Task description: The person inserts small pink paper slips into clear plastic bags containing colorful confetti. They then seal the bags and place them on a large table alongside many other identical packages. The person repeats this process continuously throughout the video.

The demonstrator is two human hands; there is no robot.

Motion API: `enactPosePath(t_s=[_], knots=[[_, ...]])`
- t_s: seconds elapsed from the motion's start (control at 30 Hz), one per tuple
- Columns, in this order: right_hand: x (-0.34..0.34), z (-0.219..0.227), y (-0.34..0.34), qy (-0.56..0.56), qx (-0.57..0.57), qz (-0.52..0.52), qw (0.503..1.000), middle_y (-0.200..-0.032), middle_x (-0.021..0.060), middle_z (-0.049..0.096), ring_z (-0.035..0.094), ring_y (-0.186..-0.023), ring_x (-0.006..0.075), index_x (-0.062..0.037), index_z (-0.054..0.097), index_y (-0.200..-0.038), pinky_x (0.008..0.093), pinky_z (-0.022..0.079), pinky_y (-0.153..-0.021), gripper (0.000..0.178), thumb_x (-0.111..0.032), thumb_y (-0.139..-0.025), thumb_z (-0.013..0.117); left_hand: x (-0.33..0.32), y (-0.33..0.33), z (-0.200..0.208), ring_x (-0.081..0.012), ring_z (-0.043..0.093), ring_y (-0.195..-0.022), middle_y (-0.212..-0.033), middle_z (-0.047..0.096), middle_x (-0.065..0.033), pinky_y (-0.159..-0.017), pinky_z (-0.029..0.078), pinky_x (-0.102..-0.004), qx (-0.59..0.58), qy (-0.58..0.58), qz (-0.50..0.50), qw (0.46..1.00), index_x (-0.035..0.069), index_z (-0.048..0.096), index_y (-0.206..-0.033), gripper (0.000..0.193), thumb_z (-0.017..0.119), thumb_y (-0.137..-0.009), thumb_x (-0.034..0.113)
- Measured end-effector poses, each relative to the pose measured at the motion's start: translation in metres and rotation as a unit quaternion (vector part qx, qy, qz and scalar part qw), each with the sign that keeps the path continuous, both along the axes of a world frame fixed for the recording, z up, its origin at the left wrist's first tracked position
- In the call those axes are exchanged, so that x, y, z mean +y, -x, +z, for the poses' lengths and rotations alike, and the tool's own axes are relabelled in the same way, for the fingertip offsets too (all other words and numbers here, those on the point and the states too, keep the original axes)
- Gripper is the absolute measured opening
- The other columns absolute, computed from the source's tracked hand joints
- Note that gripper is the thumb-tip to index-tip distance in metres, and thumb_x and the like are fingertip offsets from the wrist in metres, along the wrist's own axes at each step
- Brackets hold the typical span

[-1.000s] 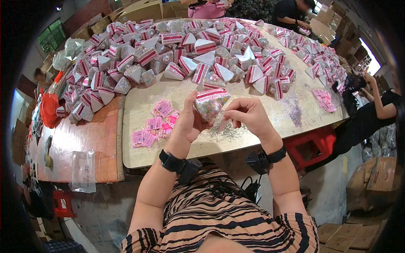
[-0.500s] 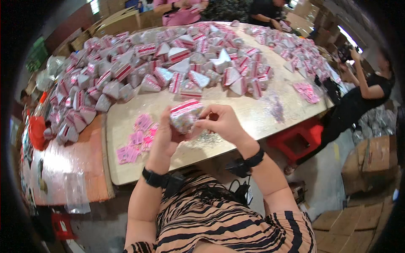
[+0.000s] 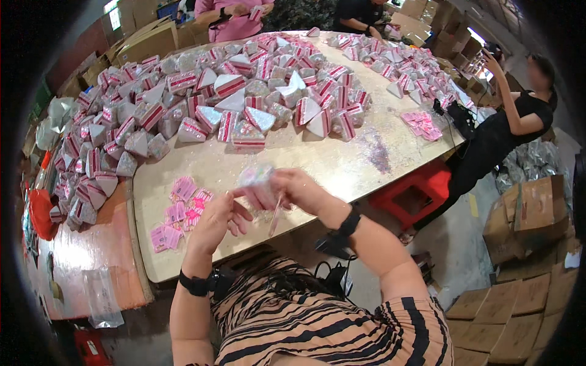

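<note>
A blurred wedge-shaped piece (image 3: 255,177), like a glittery cake slice in white and pink, is held over the near part of the table. My right hand (image 3: 302,192) is closed on its right side, and a thin pale pink strip (image 3: 275,216) hangs below those fingers. My left hand (image 3: 215,221) is just left of and below the piece, fingers apart and holding nothing I can see. Beside it on the table lie several pink printed cards (image 3: 178,211). Farther off, a big heap of similar wedge pieces (image 3: 232,85) with red and white bands covers the tabletop (image 3: 207,161).
More wedges (image 3: 400,64) and a pile of pink cards (image 3: 421,125) lie at the right. A red stool (image 3: 415,189) stands under the right edge. One person in black (image 3: 525,116) stands at the right, and two others work across the table. Cardboard boxes (image 3: 525,213) fill the lower right.
My left hand has come off the wedge piece and moved down and left, its fingers opening. The piece stays with my right hand. The whole view has shifted slightly.
</note>
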State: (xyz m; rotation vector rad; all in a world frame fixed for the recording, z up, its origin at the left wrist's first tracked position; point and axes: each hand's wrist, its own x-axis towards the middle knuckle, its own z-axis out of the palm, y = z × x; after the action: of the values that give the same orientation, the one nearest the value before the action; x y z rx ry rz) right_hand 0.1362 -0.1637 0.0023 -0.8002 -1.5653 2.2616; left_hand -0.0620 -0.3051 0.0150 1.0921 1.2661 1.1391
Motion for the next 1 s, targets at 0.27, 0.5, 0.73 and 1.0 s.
enactPosePath(t_s=[0.27, 0.5, 0.73, 1.0], knots=[[0.163, 0.093, -0.137, 0.006, 0.254, -0.45, 0.856, -0.146, 0.029, 0.026, 0.058, -0.106, 0.0399, -0.0017, -0.002, -0.149, 0.0388, 0.053, -0.085, 0.088, -0.049, -0.095, 0.049, -0.011, -0.004, 0.021, -0.0076, 0.056, -0.065, -0.082, 0.063, -0.0046, -0.056, 0.043, -0.0207, 0.057, -0.046, 0.087, 0.993, 0.0, 0.058, -0.121, 0.035, 0.056, -0.096, 0.024], [0.075, -0.013, -0.126, -0.566, -0.125, -0.252, 0.775, -0.099, 0.0119, 0.066, 0.063, -0.078, 0.0231, -0.0009, 0.067, -0.104, 0.0334, 0.049, -0.067, 0.022, -0.016, -0.092, 0.059, -0.016, -0.023, -0.006, -0.0185, 0.06, -0.085, -0.089, 0.062, -0.0072, -0.071, 0.047, -0.0314, 0.313, -0.122, 0.108, 0.936, 0.002, 0.064, -0.108, 0.027, 0.069, -0.084, 0.014], [-0.023, -0.046, -0.103, -0.747, -0.26, -0.122, 0.599, -0.111, 0.0102, 0.054, 0.05, -0.104, 0.0276, -0.0097, 0.061, -0.117, 0.0422, 0.037, -0.091, 0.047, -0.033, -0.077, 0.073, -0.016, -0.042, -0.016, -0.0348, 0.052, -0.107, -0.112, 0.056, -0.0156, -0.089, 0.044, -0.0422, 0.479, -0.21, 0.058, 0.85, 0.004, 0.063, -0.106, 0.032, 0.072, -0.081, 0.021], [-0.018, -0.053, -0.113, -0.745, -0.314, -0.132, 0.574, -0.122, 0.0116, 0.05, 0.045, -0.114, 0.0287, -0.0091, 0.057, -0.123, 0.0441, 0.033, -0.096, 0.061, -0.049, -0.079, 0.067, -0.014, -0.041, -0.027, -0.0364, 0.05, -0.112, -0.116, 0.055, -0.0165, -0.095, 0.041, -0.0437, 0.5, -0.198, 0.061, 0.841, 0.005, 0.064, -0.107, 0.032, 0.072, -0.08, 0.021]])
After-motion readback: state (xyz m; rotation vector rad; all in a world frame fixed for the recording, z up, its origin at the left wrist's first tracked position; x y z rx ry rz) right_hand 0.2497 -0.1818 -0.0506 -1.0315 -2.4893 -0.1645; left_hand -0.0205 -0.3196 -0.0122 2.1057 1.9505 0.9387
